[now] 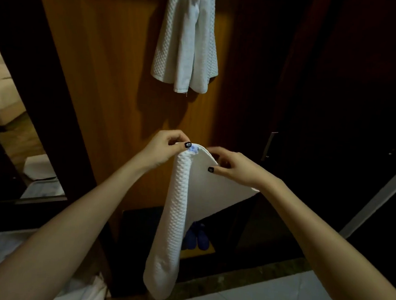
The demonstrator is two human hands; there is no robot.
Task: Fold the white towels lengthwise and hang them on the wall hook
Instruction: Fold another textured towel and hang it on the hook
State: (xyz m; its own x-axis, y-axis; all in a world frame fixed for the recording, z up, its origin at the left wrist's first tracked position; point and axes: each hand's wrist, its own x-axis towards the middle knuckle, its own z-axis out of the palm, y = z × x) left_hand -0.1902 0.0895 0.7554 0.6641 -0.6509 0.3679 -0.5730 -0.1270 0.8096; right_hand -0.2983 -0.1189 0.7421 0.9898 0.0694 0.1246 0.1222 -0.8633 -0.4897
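Note:
A white textured towel [175, 219] hangs in front of me, held up at its top edge. My left hand [166, 148] pinches the top corner between thumb and fingers. My right hand [233, 167] grips the same top edge just to the right, where the cloth spreads out toward my right forearm. The towel's left part drops as a long narrow fold toward the floor. Another white towel [187, 42] hangs draped high on the wooden wall panel [107, 83]; the hook holding it is out of sight at the top of the frame.
A dark door with a metal handle [269, 146] stands to the right. Blue shoes [197, 237] lie on a mat at the wall's foot. White cloth [79, 289] lies at the lower left. Pale floor tiles [275, 298] spread at the lower right.

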